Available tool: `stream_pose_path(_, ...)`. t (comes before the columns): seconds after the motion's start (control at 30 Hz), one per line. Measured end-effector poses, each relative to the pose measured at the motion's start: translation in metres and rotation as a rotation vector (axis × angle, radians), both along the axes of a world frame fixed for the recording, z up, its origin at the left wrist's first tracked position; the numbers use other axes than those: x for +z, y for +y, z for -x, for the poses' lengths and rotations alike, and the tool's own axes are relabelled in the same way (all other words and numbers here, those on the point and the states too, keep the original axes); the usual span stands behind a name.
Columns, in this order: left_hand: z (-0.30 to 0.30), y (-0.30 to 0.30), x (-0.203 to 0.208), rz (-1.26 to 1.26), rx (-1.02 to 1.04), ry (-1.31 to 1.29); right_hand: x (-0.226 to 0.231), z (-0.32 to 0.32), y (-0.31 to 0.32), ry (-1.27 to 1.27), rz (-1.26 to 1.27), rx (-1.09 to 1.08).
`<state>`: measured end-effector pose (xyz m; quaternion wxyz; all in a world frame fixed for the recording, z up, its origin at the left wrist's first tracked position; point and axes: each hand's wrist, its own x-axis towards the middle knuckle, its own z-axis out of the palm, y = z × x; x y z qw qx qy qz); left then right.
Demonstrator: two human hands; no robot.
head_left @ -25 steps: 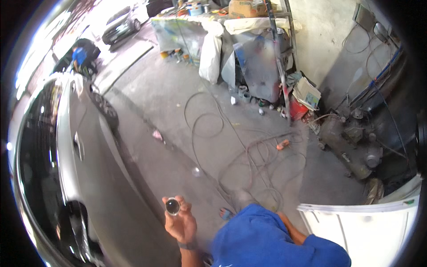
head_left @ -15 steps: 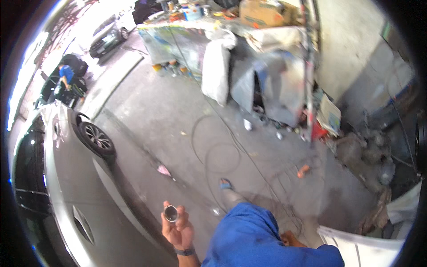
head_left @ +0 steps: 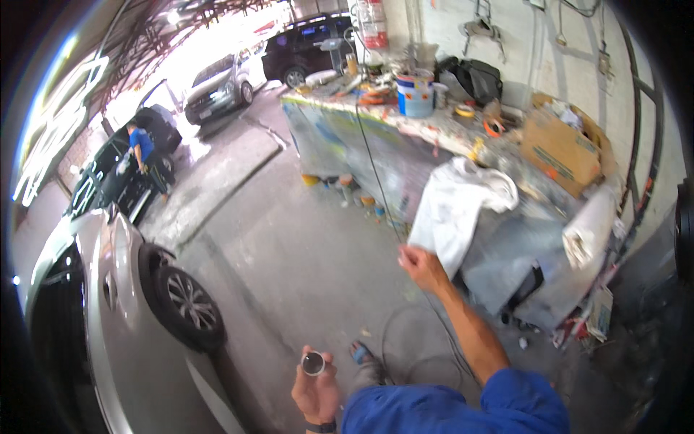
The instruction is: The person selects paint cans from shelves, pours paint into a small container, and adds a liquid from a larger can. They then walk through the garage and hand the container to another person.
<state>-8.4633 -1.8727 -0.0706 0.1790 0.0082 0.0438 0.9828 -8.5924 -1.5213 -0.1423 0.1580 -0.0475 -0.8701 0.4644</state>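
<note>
My left hand (head_left: 316, 394), a dark band at its wrist, is closed around a small round cup (head_left: 313, 364) with a pale rim and a dark inside. Ahead and to the right, my right hand (head_left: 421, 265) reaches out with its fingers curled together. What they hold, if anything, is hidden. A thin dark hose (head_left: 374, 163) hangs from the bench and passes just at that hand; whether the fingers touch it I cannot tell. Beside the hand, a white cloth (head_left: 463, 199) drapes over the bench front.
The cluttered workbench (head_left: 340, 130) carries a blue-and-white paint can (head_left: 416, 96), a cardboard box (head_left: 560, 150) and a black bag (head_left: 477, 79). A silver car (head_left: 134, 311) stands close on my left. Farther off, a person in blue (head_left: 144, 148) bends by a dark car. Looped hose lies on the floor.
My view has swung up toward the bench. My right hand, earlier low by my body, has stretched forward beside the white cloth. The left hand still holds the cup.
</note>
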Motion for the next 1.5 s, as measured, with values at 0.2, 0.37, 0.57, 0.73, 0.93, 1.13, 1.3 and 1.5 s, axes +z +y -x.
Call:
stream_pose_path(0.2, 0.261, -0.004, 0.047, 0.040, -0.172, -0.043, -0.193, -0.020, -0.012, -0.692, -0.258, -0.136)
stream_pose_path(0.37, 0.472, 0.007, 0.048, 0.010, -0.234, 0.047, -0.338, -0.058, -0.024, -1.239, -0.161, -0.232)
stream_pose_path(0.57, 0.703, 0.036, 0.032, -0.079, -0.202, 0.021, -0.361, 0.228, 0.015, -1.378, -0.085, -0.313)
stream_pose_path(0.73, 0.876, 0.034, 0.056, -0.009, -0.136, 0.056, -0.188, 0.648, 0.041, -0.491, -0.026, -0.341)
stream_pose_path(0.93, 1.077, 0.005, 0.024, 0.040, -0.149, 0.139, 0.009, 0.979, -0.013, -0.116, -0.125, -0.097)
stream_pose_path(1.13, 1.301, -0.013, -0.002, 0.101, -0.318, 0.175, 0.053, 1.113, -0.101, -0.030, 0.016, -0.157)
stream_pose_path(1.3, 1.447, 0.012, 0.012, 0.191, -0.512, 0.361, 0.064, 1.169, -0.103, 0.031, 0.018, -0.344)
stream_pose_path(1.5, 1.569, 0.083, -0.010, 0.541, -0.480, 0.658, 0.094, 1.256, -0.059, 0.104, -0.015, -0.486)
